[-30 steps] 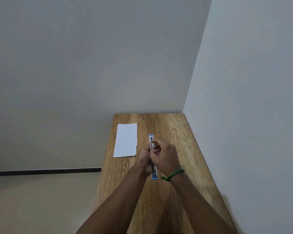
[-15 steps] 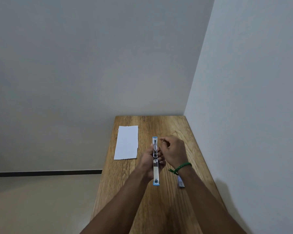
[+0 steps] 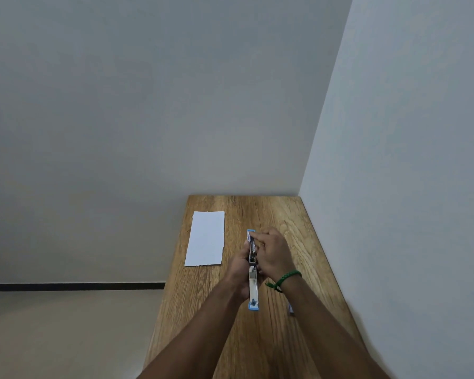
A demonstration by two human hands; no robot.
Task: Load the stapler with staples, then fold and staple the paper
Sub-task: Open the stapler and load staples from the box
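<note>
The opened stapler [image 3: 252, 269], long axis running away from the body, is gripped by the left hand [image 3: 240, 266]; the right hand [image 3: 271, 255] is pinched over its magazine; contents cannot be told.

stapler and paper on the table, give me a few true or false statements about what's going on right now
1. The stapler is opened out flat. True.
2. The paper lies to the right of the stapler. False: it lies to its left.
3. The left hand grips the stapler's side. True.
4. The paper is already folded and stapled. False: it lies flat, untouched.
5. The right hand wears a red wristband. False: the band is green.
</note>
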